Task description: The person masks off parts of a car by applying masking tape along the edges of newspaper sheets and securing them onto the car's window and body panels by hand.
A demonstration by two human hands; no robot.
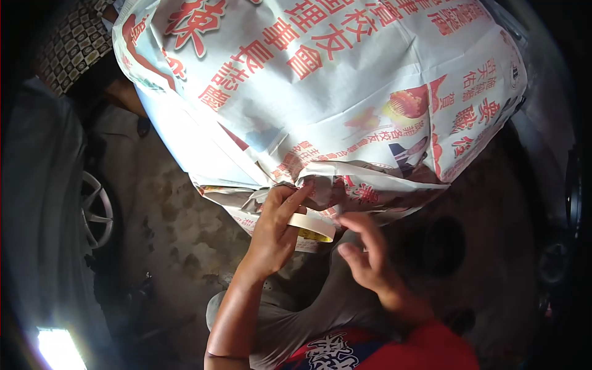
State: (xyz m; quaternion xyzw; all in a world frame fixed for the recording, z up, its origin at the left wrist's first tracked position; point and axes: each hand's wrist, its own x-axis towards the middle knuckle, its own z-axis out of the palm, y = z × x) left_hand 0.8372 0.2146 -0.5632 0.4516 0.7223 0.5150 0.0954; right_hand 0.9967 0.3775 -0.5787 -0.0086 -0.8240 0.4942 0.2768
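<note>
Large sheets of newspaper (364, 92) with red Chinese print wrap a bulky object in front of me. Its surface is hidden beneath the paper. My left hand (275, 231) is at the paper's gathered lower edge, fingertips against the folds. A roll of pale masking tape (313, 226) is caught in the fingers of that same hand. To the right of the roll, my right hand (367, 253) has its thumb and fingers apart, with nothing visible in it. Its index fingertip is close to the paper's lower edge; whether it touches, I cannot tell.
A grey-covered vehicle with a spoked wheel (97, 209) is at the left. Another person in a patterned garment (77, 46) is at the upper left. A bright lamp (60, 349) shines at the lower left. The stained floor (166, 228) shows beneath.
</note>
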